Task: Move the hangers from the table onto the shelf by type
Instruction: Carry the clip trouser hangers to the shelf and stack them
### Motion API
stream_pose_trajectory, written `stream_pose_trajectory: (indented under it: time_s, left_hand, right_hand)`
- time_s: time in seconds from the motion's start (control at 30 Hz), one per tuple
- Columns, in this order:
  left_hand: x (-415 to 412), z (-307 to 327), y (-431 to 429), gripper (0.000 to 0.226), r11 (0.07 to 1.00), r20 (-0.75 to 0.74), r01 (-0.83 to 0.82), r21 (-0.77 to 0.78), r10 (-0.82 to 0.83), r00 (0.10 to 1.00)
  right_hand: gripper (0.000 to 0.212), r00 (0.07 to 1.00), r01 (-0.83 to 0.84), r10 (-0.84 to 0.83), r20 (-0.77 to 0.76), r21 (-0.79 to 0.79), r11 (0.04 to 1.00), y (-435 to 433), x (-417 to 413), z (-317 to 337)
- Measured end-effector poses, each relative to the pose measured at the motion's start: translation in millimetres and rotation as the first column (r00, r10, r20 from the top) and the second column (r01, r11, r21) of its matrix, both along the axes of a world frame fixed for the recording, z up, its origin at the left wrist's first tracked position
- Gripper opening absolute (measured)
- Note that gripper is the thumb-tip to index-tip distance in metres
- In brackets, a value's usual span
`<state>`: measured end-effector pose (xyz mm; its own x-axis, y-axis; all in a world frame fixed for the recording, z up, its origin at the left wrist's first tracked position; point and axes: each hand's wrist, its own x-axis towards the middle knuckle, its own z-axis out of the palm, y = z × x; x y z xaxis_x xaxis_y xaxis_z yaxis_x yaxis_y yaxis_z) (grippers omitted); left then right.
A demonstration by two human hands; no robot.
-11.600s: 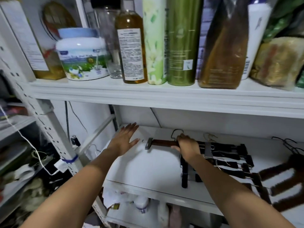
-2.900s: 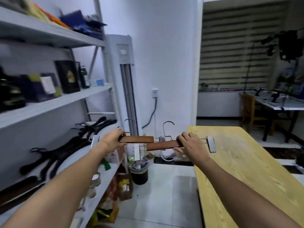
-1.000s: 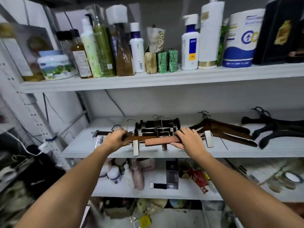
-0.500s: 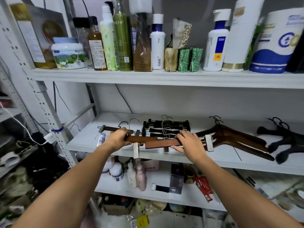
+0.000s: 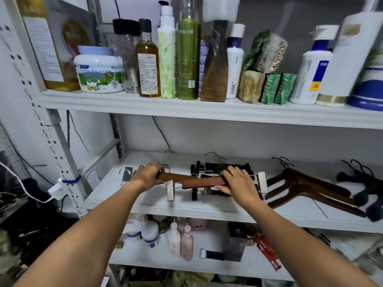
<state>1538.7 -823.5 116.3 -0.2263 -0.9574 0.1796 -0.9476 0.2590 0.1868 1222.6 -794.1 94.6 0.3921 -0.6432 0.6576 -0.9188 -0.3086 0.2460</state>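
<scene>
Each hand grips one wooden clip hanger with metal clips and a wire hook, held just above the white middle shelf (image 5: 186, 206). My left hand (image 5: 148, 176) is shut on the left clip hanger (image 5: 176, 177). My right hand (image 5: 238, 181) is shut on the right clip hanger (image 5: 202, 184), which overlaps the first. Behind my right hand lies a stack of black clip hangers (image 5: 209, 165). Brown wooden coat hangers (image 5: 306, 188) lie to the right of it, and black flocked hangers (image 5: 364, 187) at the far right.
The upper shelf (image 5: 207, 109) overhead carries bottles, a jar and packets close above the hangers. A perforated shelf post (image 5: 60, 162) with a white cable stands at the left. The lower shelf holds small bottles and boxes.
I have come closer to the shelf. Both hands have carried the two wooden clip hangers forward over the middle shelf, in front of the black stack.
</scene>
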Motion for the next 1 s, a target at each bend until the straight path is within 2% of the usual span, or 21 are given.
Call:
stream_pose_trajectory:
  time_s: [0.13, 0.27, 0.47, 0.6, 0.83, 1.0]
  left_hand:
    - [39, -3, -15, 0.033, 0.999, 0.005, 0.026, -0.018, -0.026, 1.0]
    - [72, -5, -25, 0.032, 0.998, -0.024, 0.055, 0.0, -0.055, 0.998]
    - [112, -13, -38, 0.031, 0.998, 0.015, 0.055, 0.026, -0.056, 0.998]
    - [120, -24, -46, 0.029, 0.998, -0.006, 0.056, 0.037, -0.056, 0.998]
    - [109, -49, -65, 0.031, 0.995, -0.051, 0.029, 0.094, -0.024, 0.998]
    - [97, -74, -81, 0.035, 0.98, -0.053, 0.024, 0.199, -0.013, 0.999]
  right_hand:
    - [0.041, 1.0, 0.012, -0.012, 0.015, 0.019, 1.0, -12, 35, -2]
    - [0.054, 1.0, 0.018, -0.018, 0.007, 0.005, 1.0, -18, 64, -6]
    - [0.046, 1.0, 0.014, -0.015, 0.019, 0.028, 0.999, -22, 92, -19]
    - [0.051, 1.0, 0.015, -0.016, 0.01, 0.02, 1.0, -25, 99, -29]
    - [0.055, 0.999, 0.036, -0.038, 0.008, 0.125, 0.992, -38, 89, -50]
    - [0.055, 0.999, 0.037, -0.042, 0.031, 0.146, 0.989, -59, 79, -66]
